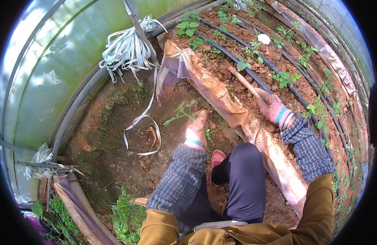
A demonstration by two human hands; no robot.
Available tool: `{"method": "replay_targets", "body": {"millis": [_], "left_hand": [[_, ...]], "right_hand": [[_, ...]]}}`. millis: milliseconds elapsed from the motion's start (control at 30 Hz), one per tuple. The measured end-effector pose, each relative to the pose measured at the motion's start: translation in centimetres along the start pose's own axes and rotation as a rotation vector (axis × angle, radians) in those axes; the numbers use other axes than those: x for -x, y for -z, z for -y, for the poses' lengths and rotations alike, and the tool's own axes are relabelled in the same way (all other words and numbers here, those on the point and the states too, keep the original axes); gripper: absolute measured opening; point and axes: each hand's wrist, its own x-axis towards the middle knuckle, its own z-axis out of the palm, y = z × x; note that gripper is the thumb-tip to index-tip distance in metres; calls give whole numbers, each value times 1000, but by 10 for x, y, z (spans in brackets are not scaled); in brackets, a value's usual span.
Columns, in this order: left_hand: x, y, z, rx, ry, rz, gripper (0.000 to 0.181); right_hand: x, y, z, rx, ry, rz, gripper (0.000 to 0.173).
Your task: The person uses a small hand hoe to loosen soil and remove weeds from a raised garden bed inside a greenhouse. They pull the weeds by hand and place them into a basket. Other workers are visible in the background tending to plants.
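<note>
My left hand point(197, 128), in a soiled knit glove, is shut on a small green weed point(181, 112) whose leaves stick out to the left. It is above the bare soil path point(108, 128). To the right, my gloved right hand point(270, 105) grips the wooden handle point(242, 79) of a hand tool. The handle slants up and left over the raised bed point(213, 65); its far end meets the reddish soil, and any tool head there is hard to make out. Rose plants point(286, 79), one with a white bloom point(263, 39), grow nearby.
Black drip pipes point(269, 64) run along the bed. Stained sheeting point(219, 98) edges it. A bundle of pale straps point(127, 46) hangs from a greenhouse wall pipe, and one strap point(150, 107) trails onto the path. A heap of green weeds point(127, 214) lies at lower left.
</note>
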Motion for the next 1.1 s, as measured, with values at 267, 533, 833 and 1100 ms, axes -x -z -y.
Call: {"method": "replay_targets", "body": {"millis": [267, 533, 833, 1100], "left_hand": [[-142, -21, -31, -224, -364, -86, 23], [-281, -68, -140, -968, -611, -277, 45], [-326, -107, -135, -1537, -590, 127, 52], [-355, -88, -144, -1279, -547, -47, 35]], "right_hand": [[-122, -50, 75, -202, -349, 200, 43], [-122, -63, 63, -894, -451, 175, 38], [-71, -52, 62, -1248, -469, 281, 43], [-27, -36, 87, -1200, -649, 216, 40]]}}
